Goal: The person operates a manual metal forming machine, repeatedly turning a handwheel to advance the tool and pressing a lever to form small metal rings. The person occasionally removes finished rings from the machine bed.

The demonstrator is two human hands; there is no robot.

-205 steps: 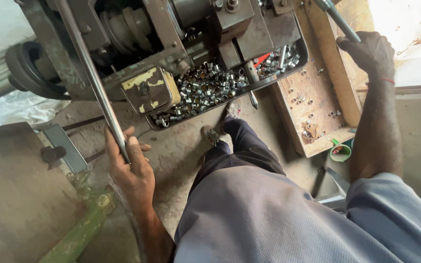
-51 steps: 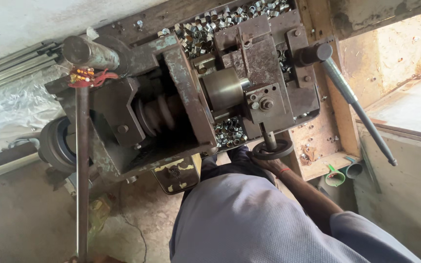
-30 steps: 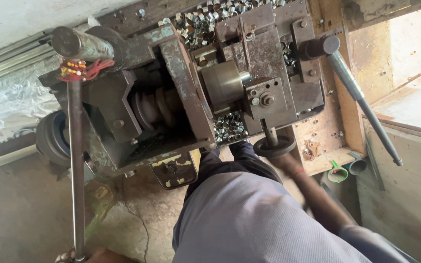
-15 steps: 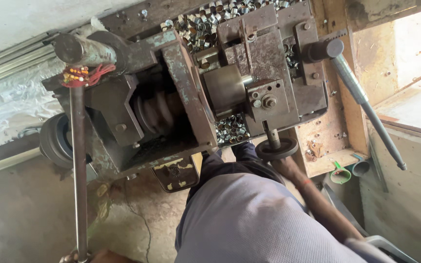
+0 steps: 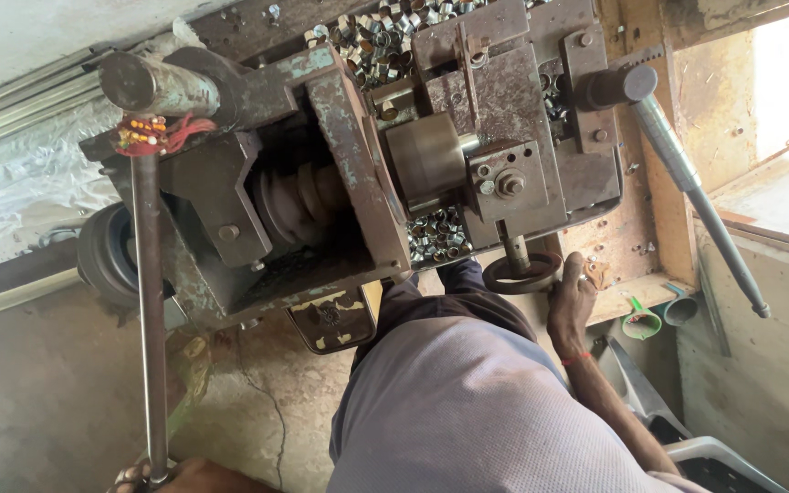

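Observation:
My right hand grips the rim of a small dark handwheel under the front of an old grey lathe-like machine. At the bottom left edge my left hand is wrapped around the lower end of a long steel lever bar, which rises to a pivot tied with red and yellow thread. A round brass-coloured chuck sits at the machine's middle. Several small shiny metal rings lie in the tray below it and more at the top.
A second long lever with a dark knob slants down on the right. A wooden board backs the machine. A green funnel-like cup and a grey one lie near a dark bin. My grey-trousered legs fill the bottom centre.
My right hand has shifted around the handwheel's right side. The view has tilted slightly; the left hand stays low on the lever bar.

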